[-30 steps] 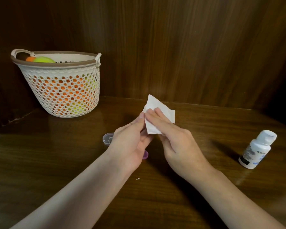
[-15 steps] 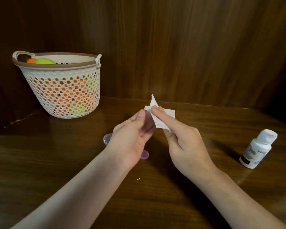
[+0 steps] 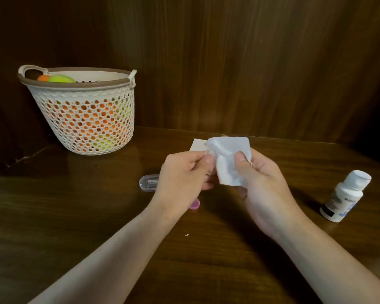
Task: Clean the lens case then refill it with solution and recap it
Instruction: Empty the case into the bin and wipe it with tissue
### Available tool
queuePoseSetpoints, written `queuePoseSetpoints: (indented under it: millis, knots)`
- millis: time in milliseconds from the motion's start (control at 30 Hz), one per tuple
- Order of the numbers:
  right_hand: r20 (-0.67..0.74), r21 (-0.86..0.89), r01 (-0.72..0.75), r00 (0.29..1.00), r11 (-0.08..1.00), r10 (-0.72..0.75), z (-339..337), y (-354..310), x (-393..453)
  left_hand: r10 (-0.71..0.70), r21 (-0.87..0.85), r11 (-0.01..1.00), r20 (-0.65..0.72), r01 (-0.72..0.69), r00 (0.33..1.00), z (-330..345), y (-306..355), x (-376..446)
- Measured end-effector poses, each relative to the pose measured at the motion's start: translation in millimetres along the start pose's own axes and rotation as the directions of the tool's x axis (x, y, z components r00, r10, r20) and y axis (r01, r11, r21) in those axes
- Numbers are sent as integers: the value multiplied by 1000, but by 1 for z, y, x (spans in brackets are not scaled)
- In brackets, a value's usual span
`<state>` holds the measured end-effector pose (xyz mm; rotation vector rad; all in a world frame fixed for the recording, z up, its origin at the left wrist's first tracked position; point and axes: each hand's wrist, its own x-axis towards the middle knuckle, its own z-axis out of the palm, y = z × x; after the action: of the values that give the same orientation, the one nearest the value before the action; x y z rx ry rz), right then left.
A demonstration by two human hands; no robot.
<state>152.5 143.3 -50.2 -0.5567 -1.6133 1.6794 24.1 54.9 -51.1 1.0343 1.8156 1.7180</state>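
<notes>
Hands met above mid-bench: left hand (image 3: pixel 182 172) and right hand (image 3: pixel 259 183) both pinched the white tissue (image 3: pixel 228 163); any lens case lay hidden, solution bottle (image 3: pixel 344 198) standing nearer the right hand.

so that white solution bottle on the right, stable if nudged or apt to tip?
The solution bottle is tall and narrow, already seen leaning, so probably tips easily. Small plastic, likely light. Its round body would probably roll once down on the table.

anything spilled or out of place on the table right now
No spill shows. The bottle stands upright, capped. Both hands hold a crumpled tissue. Only oddities: a loose pink cap under the left wrist and a tiny white scrap on the table.
</notes>
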Motion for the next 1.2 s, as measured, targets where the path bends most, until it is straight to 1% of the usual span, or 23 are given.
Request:
queuePoseSetpoints:
  millis: [100,133,200,267,333,467,533,633,733,800,867,967,1000,1067,1100,1200]
  knots:
    - [45,-102,-23,999,995,28,4,1,-3,-1,1,1000,-94,1,996,-4,-4,6]
    - [55,-122,-26,998,992,33,4,1,-4,17,11,1000,-101,-16,995,-4,-5,7]
    - [38,-143,-27,999,989,33,4,-1,-3,70,47,997,-74,-67,995,-1,-6,4]
    - [3,-156,-29,1000,987,29,2,-1,-2,89,76,993,-44,-86,995,3,-8,3]
    - [-4,-170,-28,1000,985,28,0,-1,-2,94,52,994,-40,-92,995,3,-11,5]
    - [22,-209,-41,999,977,47,1,-4,-1,54,-59,997,-58,-57,997,-3,-10,7]
    - [14,-201,-51,998,978,55,-1,-5,-1,66,-31,997,-42,-68,997,-2,-10,7]
    - [10,-168,-51,999,984,53,-5,-4,-1,98,55,994,-23,-97,995,0,-8,9]
    - [-21,-50,-66,998,997,65,-9,-3,0,151,128,981,-9,-148,989,-2,-6,11]
    - [-59,38,-79,995,996,81,-12,-4,4,189,180,966,5,-187,982,-3,-4,10]
    - [-137,65,-70,987,995,79,-16,-3,8,208,222,953,16,-206,978,-3,-4,8]
    - [-295,30,-57,953,998,63,-21,-1,13,188,260,948,5,-182,982,-3,-3,4]
    - [-338,38,-48,939,998,58,-24,0,14,200,297,935,9,-194,980,-4,-3,3]
    - [-403,61,-3,915,998,28,-28,-1,16,230,397,890,36,-225,972,-4,-2,1]
    - [-429,45,25,903,999,-3,-31,-2,16,229,432,872,53,-229,972,-3,-2,0]
    - [-494,-14,92,865,996,-87,-36,-3,16,173,519,828,128,-215,977,2,-5,-2]
